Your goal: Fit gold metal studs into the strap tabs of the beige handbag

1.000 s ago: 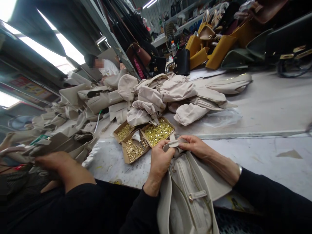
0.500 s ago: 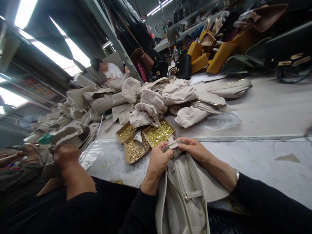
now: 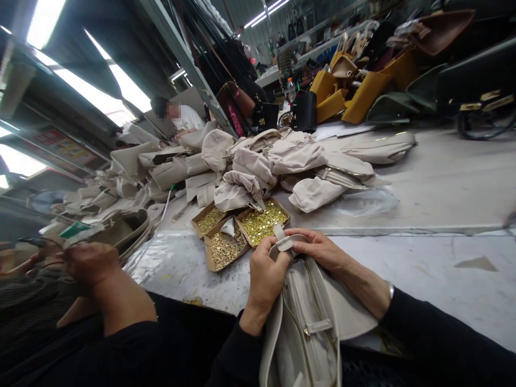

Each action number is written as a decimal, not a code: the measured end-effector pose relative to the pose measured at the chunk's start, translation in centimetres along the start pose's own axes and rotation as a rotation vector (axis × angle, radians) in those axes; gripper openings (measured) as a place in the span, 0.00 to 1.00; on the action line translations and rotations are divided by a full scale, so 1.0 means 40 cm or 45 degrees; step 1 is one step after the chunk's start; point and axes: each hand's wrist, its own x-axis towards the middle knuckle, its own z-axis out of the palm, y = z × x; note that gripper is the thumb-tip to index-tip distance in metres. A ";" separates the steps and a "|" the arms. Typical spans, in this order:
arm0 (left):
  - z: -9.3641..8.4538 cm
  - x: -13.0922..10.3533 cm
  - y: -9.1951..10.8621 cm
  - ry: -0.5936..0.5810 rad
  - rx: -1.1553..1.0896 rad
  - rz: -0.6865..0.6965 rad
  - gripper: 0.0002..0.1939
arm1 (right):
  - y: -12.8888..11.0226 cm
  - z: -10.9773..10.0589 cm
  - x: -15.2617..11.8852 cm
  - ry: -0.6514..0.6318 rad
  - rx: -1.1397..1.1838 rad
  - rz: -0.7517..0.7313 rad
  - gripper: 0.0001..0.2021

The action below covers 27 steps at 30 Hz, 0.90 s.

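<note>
Both hands hold a cream bag [image 3: 306, 322] at the table [image 3: 423, 258] edge; its long axis runs from the lap up toward the hands. The left hand [image 3: 264, 271] and right hand [image 3: 318, 248] pinch the strap tab [image 3: 282, 241] at its top, fingers pressed together. Boxes of gold hardware [image 3: 262, 220] lie just beyond the fingertips, nearer the left hand.

Smooth, matt cream leather-look bag [image 3: 306, 317] with a shiny gold metal zip, plus heaps of the same pale stuff [image 3: 258, 161] behind. Plain brown cardboard boxes [image 3: 237, 231] full of glittery brass-coloured metal bits. Scuffed, stained dull grey tabletop [image 3: 423, 258], crinkly clear plastic sheet [image 3: 363, 201] on it.
</note>
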 end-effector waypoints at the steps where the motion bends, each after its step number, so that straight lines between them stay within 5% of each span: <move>1: 0.004 -0.003 -0.005 0.023 0.046 0.044 0.09 | -0.001 -0.002 -0.001 -0.008 -0.005 -0.006 0.23; 8: 0.036 -0.030 -0.043 0.195 0.250 0.424 0.10 | -0.007 -0.005 -0.013 -0.074 -0.097 -0.131 0.14; 14: 0.029 -0.086 -0.078 0.476 0.375 0.894 0.10 | -0.019 0.006 -0.056 -0.146 -0.652 -0.514 0.13; 19: 0.023 -0.115 -0.116 0.469 0.282 0.968 0.21 | -0.016 0.006 -0.086 -0.193 -0.856 -0.684 0.14; 27: 0.018 -0.112 -0.136 0.436 0.277 0.999 0.22 | -0.013 0.004 -0.088 -0.223 -0.953 -0.758 0.12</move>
